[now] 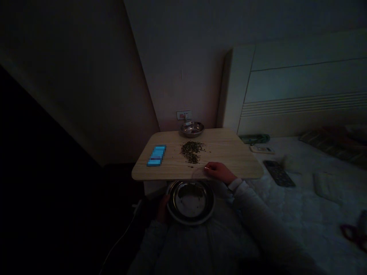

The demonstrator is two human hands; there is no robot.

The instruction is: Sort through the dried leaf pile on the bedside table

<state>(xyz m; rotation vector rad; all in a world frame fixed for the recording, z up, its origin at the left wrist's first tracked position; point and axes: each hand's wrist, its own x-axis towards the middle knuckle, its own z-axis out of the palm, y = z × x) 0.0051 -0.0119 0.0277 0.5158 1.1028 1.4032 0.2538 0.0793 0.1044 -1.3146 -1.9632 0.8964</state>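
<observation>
Small dark granules (189,149) lie mostly heaped on our pale wooden bench (229,156), with a few strays apart. Our left hand (163,208) grips the round shiny metal basin (212,201) below; our right hand (220,172) curls near the strays, its grip unclear to us.

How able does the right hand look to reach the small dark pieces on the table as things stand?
Likely yes: the right hand is near the front edge of the table, and nothing stands between it and the small dark pieces, though it seems to pinch something too dim to identify.
</observation>
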